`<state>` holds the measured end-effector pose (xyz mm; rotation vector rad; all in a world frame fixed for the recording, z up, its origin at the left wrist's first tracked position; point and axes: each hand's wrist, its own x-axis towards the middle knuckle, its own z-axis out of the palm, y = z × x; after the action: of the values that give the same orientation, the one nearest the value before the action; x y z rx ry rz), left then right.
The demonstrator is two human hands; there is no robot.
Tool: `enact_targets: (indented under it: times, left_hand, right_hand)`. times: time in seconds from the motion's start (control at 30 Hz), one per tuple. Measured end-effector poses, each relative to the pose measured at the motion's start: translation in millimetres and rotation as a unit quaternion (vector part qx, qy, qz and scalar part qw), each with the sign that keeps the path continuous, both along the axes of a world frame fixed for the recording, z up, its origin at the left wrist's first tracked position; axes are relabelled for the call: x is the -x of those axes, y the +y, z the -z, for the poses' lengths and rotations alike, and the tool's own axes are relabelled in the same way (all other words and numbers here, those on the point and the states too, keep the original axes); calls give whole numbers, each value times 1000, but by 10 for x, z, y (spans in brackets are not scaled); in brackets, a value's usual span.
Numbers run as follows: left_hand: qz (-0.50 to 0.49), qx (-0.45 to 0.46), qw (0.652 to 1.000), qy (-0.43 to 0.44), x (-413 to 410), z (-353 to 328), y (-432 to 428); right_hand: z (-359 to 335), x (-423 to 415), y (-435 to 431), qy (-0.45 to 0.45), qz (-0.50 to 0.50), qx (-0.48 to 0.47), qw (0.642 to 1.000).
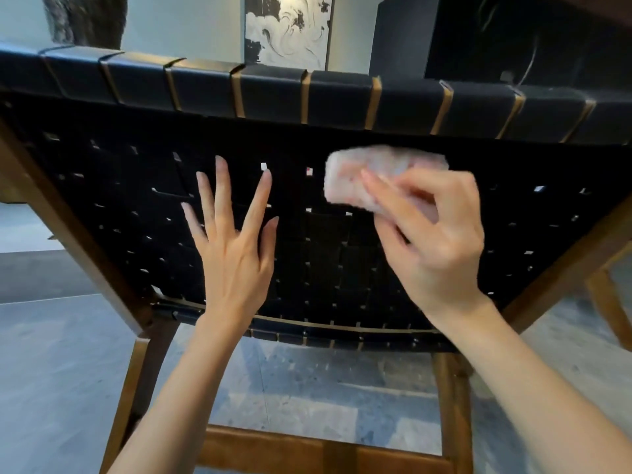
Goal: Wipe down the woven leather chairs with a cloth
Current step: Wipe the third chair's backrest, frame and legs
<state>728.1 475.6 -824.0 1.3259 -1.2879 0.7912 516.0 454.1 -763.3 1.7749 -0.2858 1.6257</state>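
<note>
The wiping step is under way on the woven leather chair (136, 206), on the black strap panel that hangs below its wrapped top rail (273, 94). The right hand (434, 241) grips a bunched pale pink cloth (379, 176), fingers curled round it, and holds it to the weave just below the top rail and right of the rail's middle. The cloth is blurred, which suggests a stroke in progress. The left hand (232, 261) is released, with straight, spread fingers pointing up toward the top rail, left of its middle. It looks to be laid flat on the straps to steady the panel, though actual contact cannot be confirmed.

As I judge it, the next move calls for sweeping the cloth along the row beneath the top rail, then working down row by row, with enough pressure to reach the strap edges and the small gaps between them
</note>
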Motion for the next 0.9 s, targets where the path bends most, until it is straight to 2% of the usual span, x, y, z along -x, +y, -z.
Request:
enact_targets:
  times: [0.1, 0.23, 0.33, 0.57, 0.63, 0.7, 0.8, 0.9]
  left_hand:
    - [10, -4, 1000, 11, 26, -10, 39]
    - [17, -4, 1000, 1, 2, -42, 70]
    - [26, -6, 1000, -5, -24, -12, 69]
    - [22, -30, 999, -10, -96, 91, 70]
    - [19, -38, 999, -10, -107, 100, 84]
    - [16, -45, 999, -9, -127, 114, 107]
    - [13, -50, 998, -18, -184, 124, 143]
    - [2, -52, 999, -8, -248, 128, 171]
  right_hand:
    - [-62, -159, -168, -6, 58, 10, 998]
    - [-12, -332, -287, -66, 56, 8, 996]
    - [92, -389, -364, -63, 57, 9, 996]
    - [1159, -444, -650, 101, 44, -103, 989]
    - [1555, -407, -738, 179, 91, -125, 972]
    - [1876, -375, -777, 261, 154, -169, 938]
    - [2004, -375, -760, 298, 165, -251, 906]
    - [1847, -312, -714, 319, 118, -244, 908]
